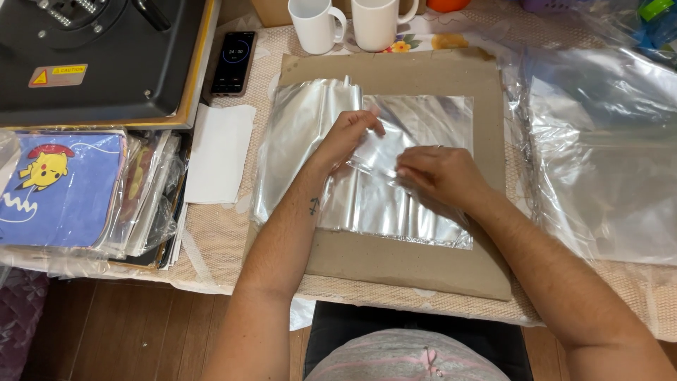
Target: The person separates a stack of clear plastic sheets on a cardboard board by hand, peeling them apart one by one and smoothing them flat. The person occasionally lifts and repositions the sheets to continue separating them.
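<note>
A stack of clear plastic bags [416, 120] lies on a brown cardboard sheet [395, 70] in the middle of the table. My left hand [345, 134] pinches the top bag near its upper middle, fingers closed on the film. My right hand [441, 176] grips the same bag a little lower and to the right, and the film is crumpled between the two hands. Both forearms reach in from the bottom of the view.
A black heat press [99, 56] stands at the back left, a phone [234, 62] beside it. Two white mugs [345, 22] stand at the back. Printed cloths in sleeves [63, 187] are piled left, a white sheet [218, 152] beside them. More clear bags [606, 155] lie right.
</note>
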